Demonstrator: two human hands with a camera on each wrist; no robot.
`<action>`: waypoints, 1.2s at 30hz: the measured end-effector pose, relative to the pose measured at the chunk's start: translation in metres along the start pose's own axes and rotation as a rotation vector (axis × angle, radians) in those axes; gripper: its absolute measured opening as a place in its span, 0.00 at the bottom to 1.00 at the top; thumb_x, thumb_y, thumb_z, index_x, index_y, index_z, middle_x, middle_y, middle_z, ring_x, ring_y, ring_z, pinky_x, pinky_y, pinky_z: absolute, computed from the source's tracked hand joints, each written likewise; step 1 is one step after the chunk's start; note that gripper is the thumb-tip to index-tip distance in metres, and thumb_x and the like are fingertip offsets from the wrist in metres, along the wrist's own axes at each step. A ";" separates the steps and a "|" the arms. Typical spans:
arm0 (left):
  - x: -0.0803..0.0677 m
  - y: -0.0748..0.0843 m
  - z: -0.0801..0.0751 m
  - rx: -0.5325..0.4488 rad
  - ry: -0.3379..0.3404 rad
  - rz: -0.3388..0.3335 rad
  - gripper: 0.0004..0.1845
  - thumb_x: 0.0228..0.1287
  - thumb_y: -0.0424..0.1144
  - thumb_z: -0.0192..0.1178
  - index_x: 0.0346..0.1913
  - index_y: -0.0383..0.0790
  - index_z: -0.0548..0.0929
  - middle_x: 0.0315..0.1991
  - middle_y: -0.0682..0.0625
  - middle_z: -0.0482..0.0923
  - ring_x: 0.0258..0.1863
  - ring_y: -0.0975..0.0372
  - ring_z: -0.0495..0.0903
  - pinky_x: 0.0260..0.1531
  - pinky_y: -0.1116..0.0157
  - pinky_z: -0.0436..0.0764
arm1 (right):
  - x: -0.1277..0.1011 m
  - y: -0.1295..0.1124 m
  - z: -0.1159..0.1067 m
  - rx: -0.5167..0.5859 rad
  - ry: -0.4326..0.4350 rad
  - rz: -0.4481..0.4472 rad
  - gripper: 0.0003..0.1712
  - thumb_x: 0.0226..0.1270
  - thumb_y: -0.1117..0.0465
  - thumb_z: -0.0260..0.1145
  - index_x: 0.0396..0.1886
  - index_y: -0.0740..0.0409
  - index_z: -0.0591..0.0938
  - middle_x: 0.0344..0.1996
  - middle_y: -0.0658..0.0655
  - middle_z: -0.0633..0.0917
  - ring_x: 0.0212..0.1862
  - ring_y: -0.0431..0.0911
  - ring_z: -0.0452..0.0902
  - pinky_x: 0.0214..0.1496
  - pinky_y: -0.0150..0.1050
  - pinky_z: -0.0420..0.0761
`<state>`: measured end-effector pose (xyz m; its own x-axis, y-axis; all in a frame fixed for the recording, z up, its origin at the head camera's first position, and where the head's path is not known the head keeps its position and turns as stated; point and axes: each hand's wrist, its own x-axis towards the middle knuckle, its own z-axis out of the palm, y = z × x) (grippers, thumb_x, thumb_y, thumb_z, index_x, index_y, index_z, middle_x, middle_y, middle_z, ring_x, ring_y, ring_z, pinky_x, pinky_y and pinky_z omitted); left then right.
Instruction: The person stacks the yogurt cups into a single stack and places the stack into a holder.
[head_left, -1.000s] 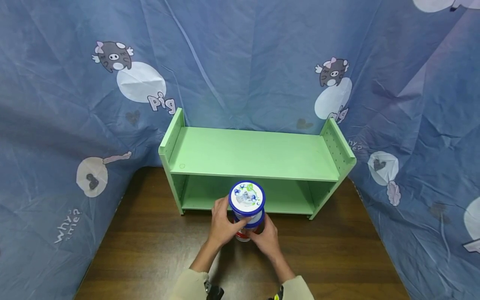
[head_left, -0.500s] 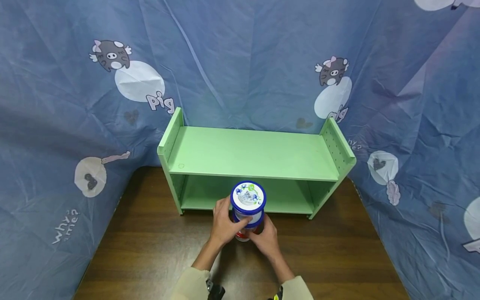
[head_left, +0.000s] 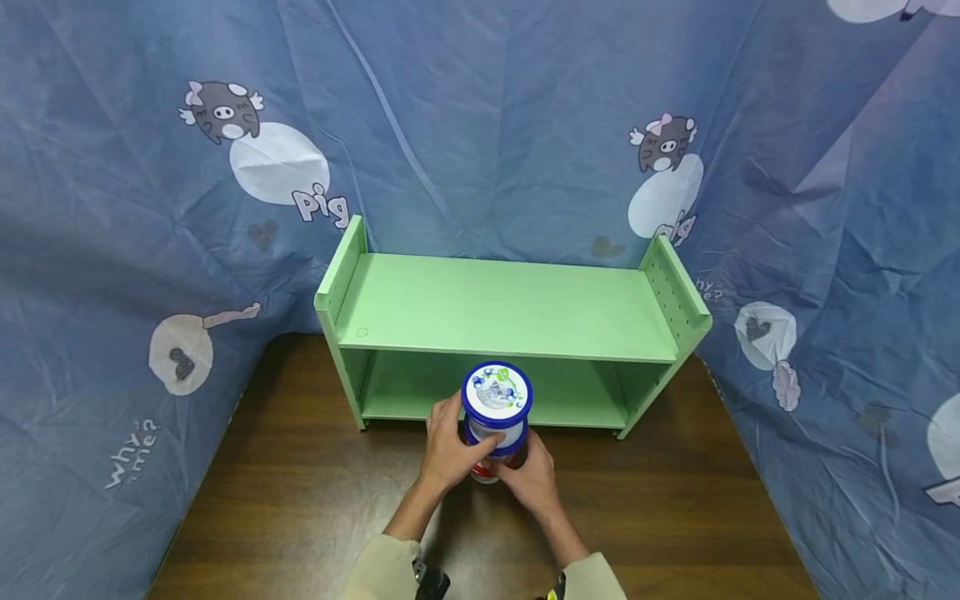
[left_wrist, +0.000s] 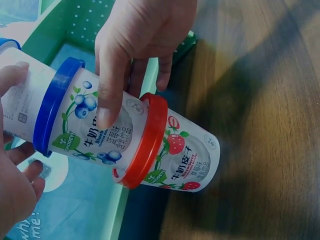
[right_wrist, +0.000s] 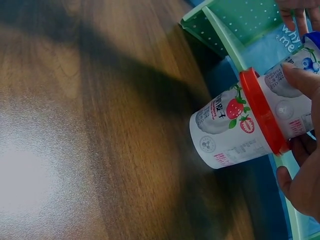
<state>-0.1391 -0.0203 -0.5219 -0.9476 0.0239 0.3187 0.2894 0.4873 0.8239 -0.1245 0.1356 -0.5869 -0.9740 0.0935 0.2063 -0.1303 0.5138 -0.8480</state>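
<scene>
Three printed yogurt cups stand in a stack in front of the green shelf. The bottom strawberry cup (left_wrist: pixel 187 155) has a red lid and stands on the table. Above it is the middle blueberry cup (left_wrist: pixel 75 120) with a blue lid, gripped by my right hand (head_left: pixel 534 477), its thumb across the label in the left wrist view. The top cup (head_left: pixel 497 395), also blue-lidded with blueberries on its lid, is held between the thumb and fingers of my left hand (head_left: pixel 446 450). In the head view the hands and top cup hide much of the lower two.
A green two-tier shelf (head_left: pixel 510 304) stands directly behind the stack on the brown wooden table (head_left: pixel 645 517). Blue cloth (head_left: pixel 480 125) with pig prints hangs behind and along both sides. Dark straps are at both wrists.
The top cup has shifted very slightly to the right over the stack, and the head view has moved a little. Both hands keep their holds; the last half second shows almost no motion.
</scene>
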 end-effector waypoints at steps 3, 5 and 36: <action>0.000 0.000 0.000 0.000 -0.004 -0.001 0.45 0.43 0.52 0.74 0.66 0.42 0.69 0.58 0.41 0.78 0.58 0.50 0.70 0.56 0.48 0.65 | 0.001 0.001 0.001 -0.021 0.016 -0.022 0.43 0.43 0.51 0.79 0.59 0.60 0.74 0.51 0.62 0.83 0.53 0.55 0.80 0.53 0.55 0.79; 0.000 0.001 -0.001 -0.001 -0.006 -0.005 0.45 0.43 0.52 0.74 0.66 0.42 0.69 0.58 0.41 0.78 0.58 0.50 0.70 0.56 0.48 0.64 | 0.001 0.001 0.000 -0.017 0.006 -0.006 0.43 0.42 0.51 0.79 0.60 0.60 0.74 0.52 0.62 0.83 0.54 0.55 0.80 0.55 0.55 0.78; -0.005 -0.010 -0.003 0.059 -0.089 0.000 0.52 0.42 0.53 0.75 0.70 0.40 0.63 0.64 0.39 0.72 0.63 0.47 0.67 0.56 0.47 0.64 | 0.008 -0.013 -0.051 0.018 0.045 0.045 0.45 0.46 0.59 0.79 0.66 0.60 0.71 0.61 0.61 0.79 0.57 0.54 0.79 0.57 0.53 0.77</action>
<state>-0.1364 -0.0280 -0.5303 -0.9565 0.1005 0.2739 0.2838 0.5377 0.7939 -0.1213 0.1732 -0.5488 -0.9697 0.1543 0.1895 -0.0907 0.4929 -0.8654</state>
